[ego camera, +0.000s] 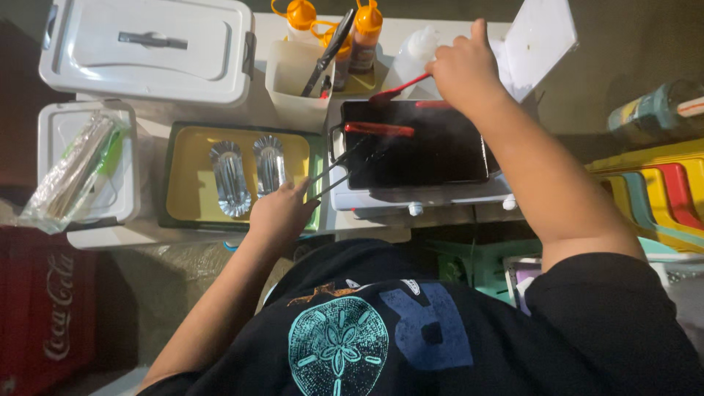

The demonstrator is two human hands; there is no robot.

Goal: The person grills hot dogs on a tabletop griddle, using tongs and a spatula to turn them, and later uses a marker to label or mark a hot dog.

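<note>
While the head camera looks straight down, the left hand [279, 213] grips a pair of thin metal tongs [339, 170], its fingers curled shut around the handles. The tongs run up and to the right from the hand, and their tips meet a long red sausage [379, 130] lying on the dark griddle plate [433, 158]. The sausage is slim, glossy and lies nearly level near the plate's upper left corner, well beyond the fingers at the far end of the tongs. The right hand [463, 67] is closed around the handle of a red spatula [400, 89], thumb pointing up; the spatula slants down and left from the fist, its blade at the plate's upper edge, just above the sausage. A second reddish piece [434, 104] lies at the plate's top edge, below the right hand.

Left of the griddle, a yellow tray [189, 183] holds two foil boats [230, 178] side by side. Behind it stands a white tub [293, 81] with dark utensils, beside orange-capped squeeze bottles [366, 29].
</note>
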